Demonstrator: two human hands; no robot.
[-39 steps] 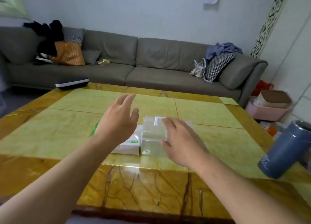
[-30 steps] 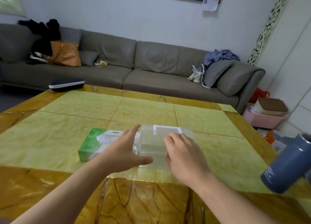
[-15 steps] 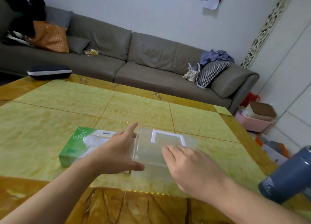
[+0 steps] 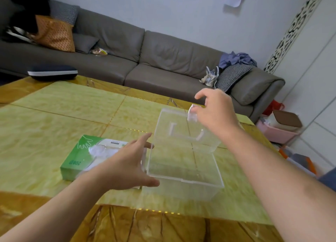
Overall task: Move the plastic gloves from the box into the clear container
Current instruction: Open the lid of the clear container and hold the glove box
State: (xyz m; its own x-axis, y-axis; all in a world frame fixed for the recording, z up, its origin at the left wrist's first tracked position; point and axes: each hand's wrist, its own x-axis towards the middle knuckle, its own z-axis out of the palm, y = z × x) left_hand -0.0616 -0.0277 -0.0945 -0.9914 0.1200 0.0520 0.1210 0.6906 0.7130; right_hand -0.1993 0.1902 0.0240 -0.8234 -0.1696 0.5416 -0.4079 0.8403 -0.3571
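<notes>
A clear plastic container (image 4: 183,170) stands on the yellow-green table (image 4: 54,118), its inside bare. Its hinged clear lid (image 4: 181,130) is raised, tilted back. My right hand (image 4: 214,112) pinches the lid's far edge between thumb and fingers. My left hand (image 4: 127,165) lies against the container's left wall, fingers straight and thumb along the front corner. Just left of the container lies a green and white glove box (image 4: 80,156) with crumpled plastic gloves (image 4: 101,150) showing in its top opening; my left hand hides part of it.
A grey sofa (image 4: 145,59) runs behind the table, with cushions and bags on it. A dark case (image 4: 52,73) sits at the table's far left edge. Pink bins (image 4: 278,130) and clutter stand on the floor to the right.
The lid, flat on the container before, is now swung up by my right hand. My left hand stays at the container's left side. The view has tilted down and nearer.
</notes>
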